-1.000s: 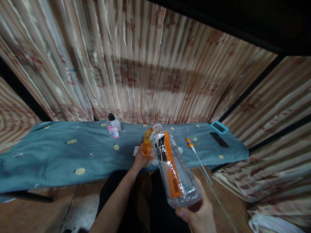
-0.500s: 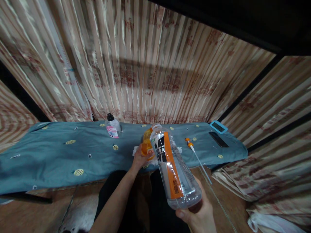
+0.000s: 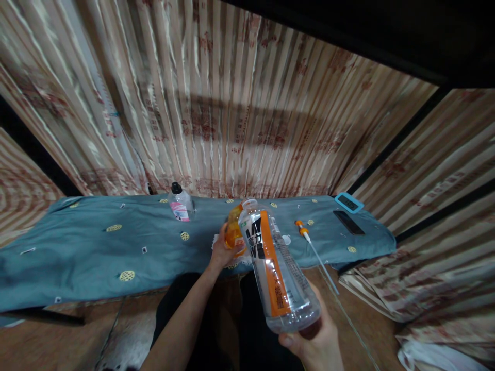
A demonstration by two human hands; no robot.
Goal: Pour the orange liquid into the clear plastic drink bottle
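The clear plastic bottle (image 3: 276, 268) with an orange and black label sits low and centre in the frame, tilted, its base gripped by the right hand (image 3: 315, 342), fingers wrapped around it. Just behind its neck, the left hand (image 3: 220, 252) has its fingers closed on an orange bottle (image 3: 234, 229) at the near edge of the blue-covered desk (image 3: 96, 247).

Three bottles show: one big clear bottle (image 3: 276, 270) with an orange and black label, one small orange bottle (image 3: 233, 231), and one small black-capped bottle (image 3: 180, 204) at the table's (image 3: 77, 247) far edge. One orange-handled brush (image 3: 313, 248) lies there. Near the right corner, one black phone (image 3: 348, 222) and one blue-framed gadget (image 3: 348, 202).
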